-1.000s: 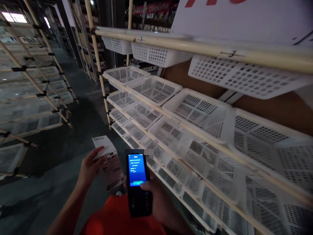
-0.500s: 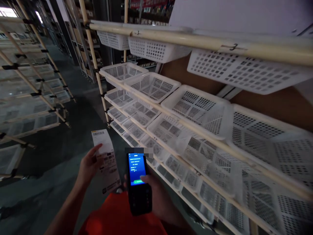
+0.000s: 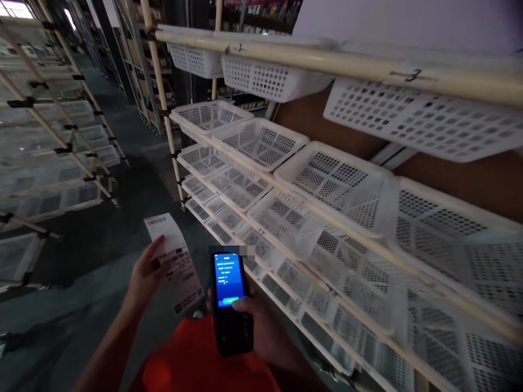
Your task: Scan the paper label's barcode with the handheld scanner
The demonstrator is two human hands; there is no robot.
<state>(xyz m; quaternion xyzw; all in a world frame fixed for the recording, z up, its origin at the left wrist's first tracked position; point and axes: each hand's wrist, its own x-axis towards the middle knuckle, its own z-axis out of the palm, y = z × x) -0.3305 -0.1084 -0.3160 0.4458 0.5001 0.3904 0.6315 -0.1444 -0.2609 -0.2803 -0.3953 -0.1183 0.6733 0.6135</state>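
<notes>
A big rack of pale poles [image 3: 327, 57] stands to the right of both hands and rises high above them, and it is full of white plastic baskets [image 3: 330, 179] with holes, set in slanted rows. The nearest low baskets sit just past the right hand. More racks [image 3: 53, 136] stand far off to the left of the left hand, across a dark floor [image 3: 122, 218]. Right under the hands is a bit of orange clothing [image 3: 196, 359]. The left hand [image 3: 145, 275] is closed on a long paper slip [image 3: 174, 261] with printed lines and a barcode at its top; the thumb lies on the front. Just beside it, the right hand [image 3: 261, 326] is wrapped around a dark handheld scanner [image 3: 231, 305] with a lit blue screen, and its thumb rests on the screen's lower edge.
</notes>
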